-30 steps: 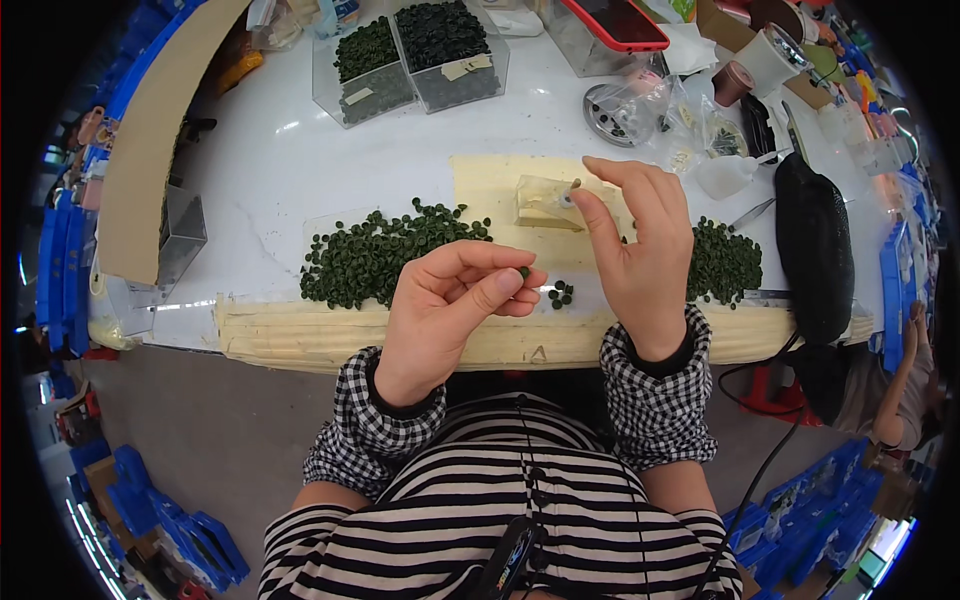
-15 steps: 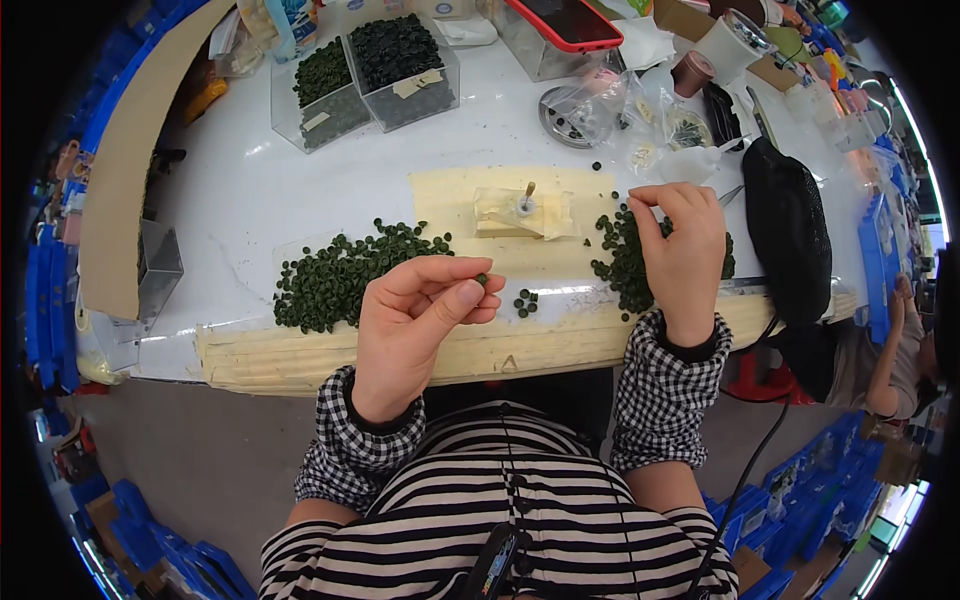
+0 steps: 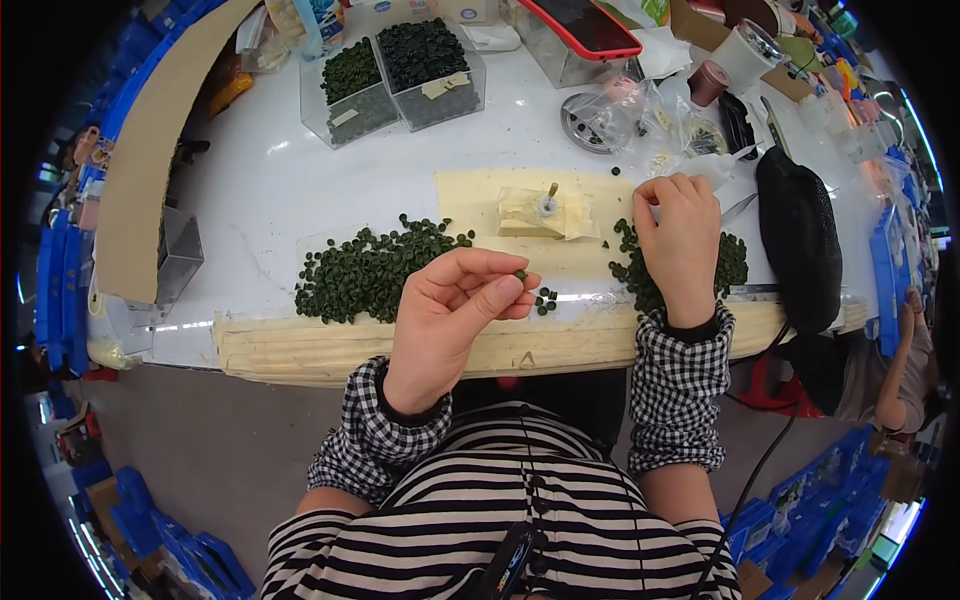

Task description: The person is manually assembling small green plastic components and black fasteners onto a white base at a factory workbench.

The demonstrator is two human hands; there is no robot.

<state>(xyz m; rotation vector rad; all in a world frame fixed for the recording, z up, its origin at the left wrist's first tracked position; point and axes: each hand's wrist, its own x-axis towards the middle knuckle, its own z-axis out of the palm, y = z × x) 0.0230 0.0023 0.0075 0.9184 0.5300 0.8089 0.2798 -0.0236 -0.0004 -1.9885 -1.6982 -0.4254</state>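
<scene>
My left hand [image 3: 455,315] is closed in a pinch above the table's front edge, with a small dark green round piece [image 3: 521,275] between thumb and fingertips. To its left spreads a large heap of similar green pieces [image 3: 360,270]. Several loose ones [image 3: 546,300] lie just beside its fingertips. Over a second heap of dark green pieces [image 3: 732,262], my right hand [image 3: 682,235] has thumb and forefinger pinched together. What it holds, if anything, is too small to make out. Beyond and between the hands sits a taped block [image 3: 520,213] with a short upright pin [image 3: 552,191].
Two clear bins [image 3: 430,100] of green pieces stand at the back left, beside a cardboard panel [image 3: 145,150]. A red-cased phone [image 3: 590,28] rests on a box at the back. A black mesh pouch [image 3: 800,240], tweezers [image 3: 740,207] and plastic bags [image 3: 690,125] lie right.
The whole view has shifted, so the table sits further right in it. My right hand has moved slightly left relative to the heap under it. My left hand keeps its pinch on the piece.
</scene>
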